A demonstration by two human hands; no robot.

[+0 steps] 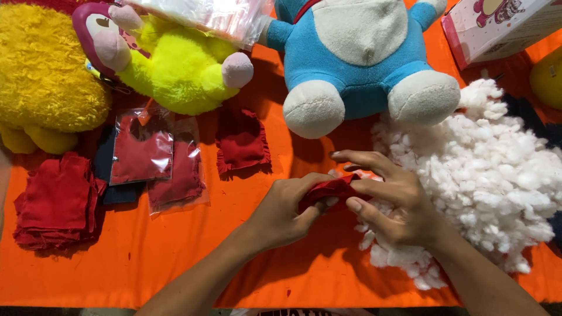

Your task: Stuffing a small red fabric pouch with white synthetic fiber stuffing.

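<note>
Left hand and right hand fingers both pinch a red pouch near bench front edge, mid. Stuffing pile touches right hand, fills right side. Blue toy just behind. Red cloth stack at left edge; open orange room front-left.

Open cloth near, crowded far and right

A bare strip of orange tablecloth is left free along the near edge, left of the hands; the right side is blocked by the white stuffing heap, the far side is walled off by the blue plush toy and yellow-green plush toy, while the left is taken up by the red fabric stack and bagged red pieces.
</note>
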